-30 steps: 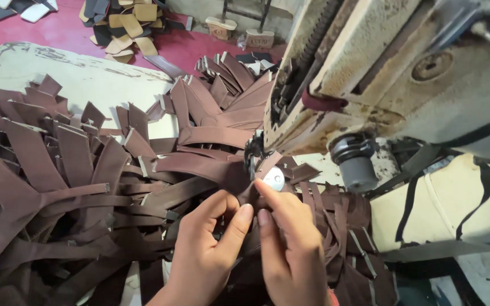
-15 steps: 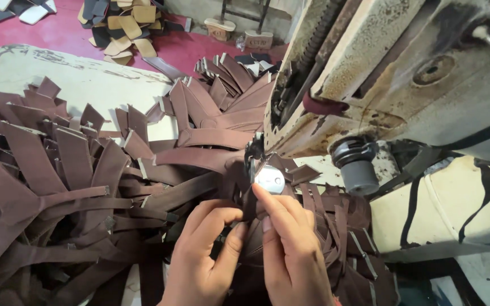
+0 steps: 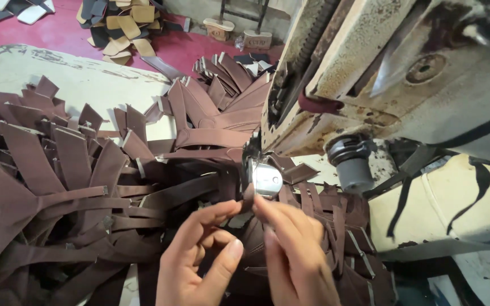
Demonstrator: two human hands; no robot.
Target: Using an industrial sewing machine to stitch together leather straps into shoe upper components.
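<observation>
Pinching at a narrow brown leather strap [image 3: 249, 195], the left hand [image 3: 199, 255] and the right hand [image 3: 296, 255] met low in the view, at about 6 o'clock from the machine's lit metal plate [image 3: 267, 180]. The left thumb and forefinger were closed together on the strap's near end; the right fingertips [image 3: 259, 203] pressed close beside them, though whether they actually clamped the strap could not be told. The strap ran with its long axis roughly from 6 to 12 o'clock, its far end pointing up into the bright plate under the sewing machine head [image 3: 381, 73], which filled the frame from 12 to 3 o'clock. A grey cylindrical knob [image 3: 351, 164] hung beneath the machine at about 3 o'clock from the plate. Heaped brown leather strap pieces [image 3: 75, 181] fanned out over the pale worktable [image 3: 86, 79] from 7 to 11 o'clock, overlapping and pointing many ways, with more stacked at 12 o'clock and under the hands. Beyond the table, at 11 o'clock on the red floor [image 3: 58, 31], lay a loose pile of tan and dark shoe soles [image 3: 120, 25].
</observation>
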